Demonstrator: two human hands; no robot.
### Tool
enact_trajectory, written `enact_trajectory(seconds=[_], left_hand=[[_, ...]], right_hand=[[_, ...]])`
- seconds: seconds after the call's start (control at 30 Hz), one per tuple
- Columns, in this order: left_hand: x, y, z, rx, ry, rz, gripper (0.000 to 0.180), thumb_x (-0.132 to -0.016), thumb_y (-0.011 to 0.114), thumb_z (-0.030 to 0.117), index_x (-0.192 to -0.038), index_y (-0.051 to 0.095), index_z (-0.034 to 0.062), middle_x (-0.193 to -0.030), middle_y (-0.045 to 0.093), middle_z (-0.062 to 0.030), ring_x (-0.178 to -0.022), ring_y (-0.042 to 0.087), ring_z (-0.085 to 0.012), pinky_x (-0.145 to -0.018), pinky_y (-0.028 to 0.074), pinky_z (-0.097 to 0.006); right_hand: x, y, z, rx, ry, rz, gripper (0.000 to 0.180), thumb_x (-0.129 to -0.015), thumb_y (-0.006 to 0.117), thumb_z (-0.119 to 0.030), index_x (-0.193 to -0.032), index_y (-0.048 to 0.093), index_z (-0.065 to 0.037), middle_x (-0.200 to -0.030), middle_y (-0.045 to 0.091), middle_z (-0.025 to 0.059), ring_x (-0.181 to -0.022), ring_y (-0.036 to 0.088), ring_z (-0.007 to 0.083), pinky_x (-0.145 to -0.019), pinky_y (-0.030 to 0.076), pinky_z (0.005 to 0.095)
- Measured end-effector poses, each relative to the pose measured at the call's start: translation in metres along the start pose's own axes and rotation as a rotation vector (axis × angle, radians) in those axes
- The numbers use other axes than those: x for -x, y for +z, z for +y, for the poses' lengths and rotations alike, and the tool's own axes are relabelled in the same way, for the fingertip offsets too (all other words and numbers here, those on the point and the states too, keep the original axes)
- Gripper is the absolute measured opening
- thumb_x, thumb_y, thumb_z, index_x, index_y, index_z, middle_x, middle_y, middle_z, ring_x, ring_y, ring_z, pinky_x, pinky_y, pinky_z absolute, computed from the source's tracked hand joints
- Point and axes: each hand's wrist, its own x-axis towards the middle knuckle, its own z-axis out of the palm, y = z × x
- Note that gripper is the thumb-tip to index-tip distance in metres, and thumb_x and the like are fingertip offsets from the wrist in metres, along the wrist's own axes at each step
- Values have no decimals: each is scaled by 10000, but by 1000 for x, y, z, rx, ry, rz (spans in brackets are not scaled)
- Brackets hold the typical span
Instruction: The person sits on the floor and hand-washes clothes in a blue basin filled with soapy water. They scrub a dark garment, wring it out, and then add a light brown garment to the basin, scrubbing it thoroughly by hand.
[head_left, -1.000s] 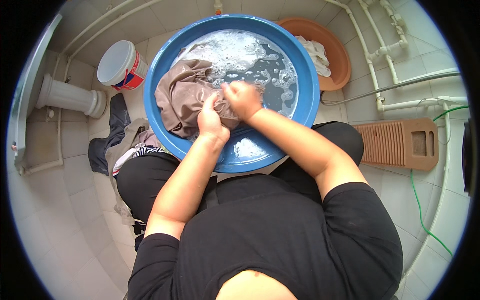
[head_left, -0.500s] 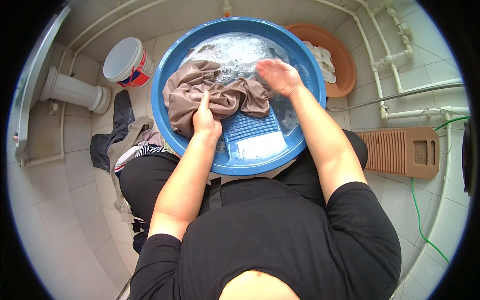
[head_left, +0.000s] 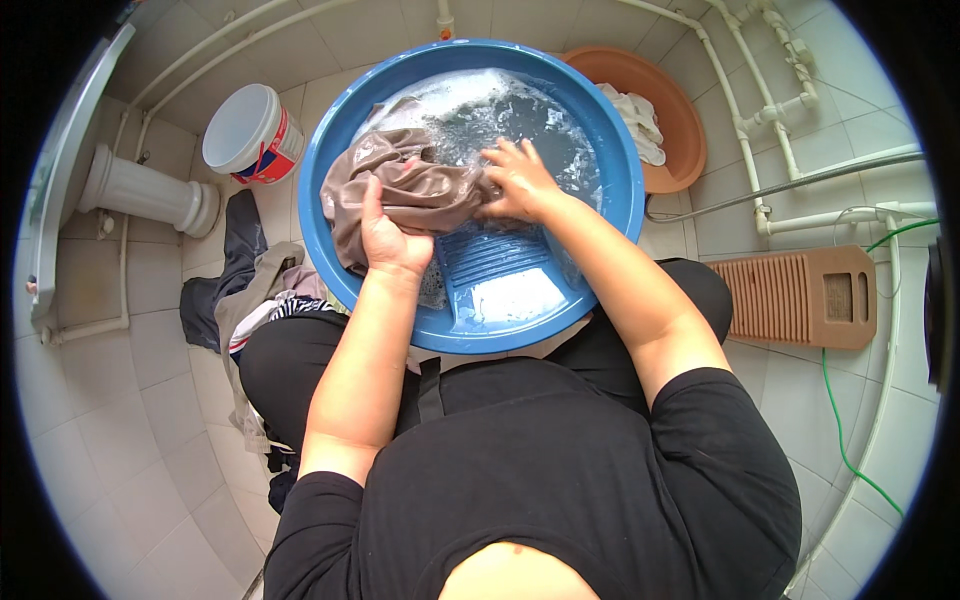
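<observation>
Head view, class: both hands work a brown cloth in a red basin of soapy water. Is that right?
Not quite. The head view shows the basin is blue, not red. The rest holds: left hand and right hand work the brown cloth in soapy water.

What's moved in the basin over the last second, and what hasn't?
Both hands were bunched together on the brown cloth near the basin's near side. The right hand then swung out to the far right over the suds and has now come back onto the cloth's right end. The left hand kept its grip, and the cloth got pulled out wider. The blue basin, orange basin and white bucket stayed put.
</observation>
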Motion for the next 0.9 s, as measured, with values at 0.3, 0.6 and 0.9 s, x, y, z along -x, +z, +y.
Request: enact_trajectory(seconds=[0.3, 0.6, 0.9], left_hand=[[-22, -51, -23, -51, -139, 117, 301, -911, 442, 313, -1001, 560, 51, -997, 601, -108, -914, 578, -241, -840, 471, -364], [-3, -52, -37, 54, -356, -155, 335, -913, 424, 378, -959, 554, 73, -932, 582, -78, -843, 565, -209, -752, 479, -319], [13, -24, -36, -178, -191, 218, 342, -894, 439, 407, -839, 550, 88, -715, 542, -35, -699, 539, -183, -663, 462, -329]], right_hand=[[17, -23, -111, -686, -112, 334, 441, -591, 648, -85, -1021, 548, -86, -1030, 575, 114, -962, 569, 301, -820, 461, 359], [29, 9, -120, -270, -300, 677, 170, -620, 636, -280, -641, 587, -119, -673, 564, 59, -621, 569, 262, -550, 463, 377], [35, 4, -133, -408, -200, 615, 201, -705, 587, -226, -572, 527, -88, -585, 526, 90, -545, 540, 278, -501, 427, 363]])
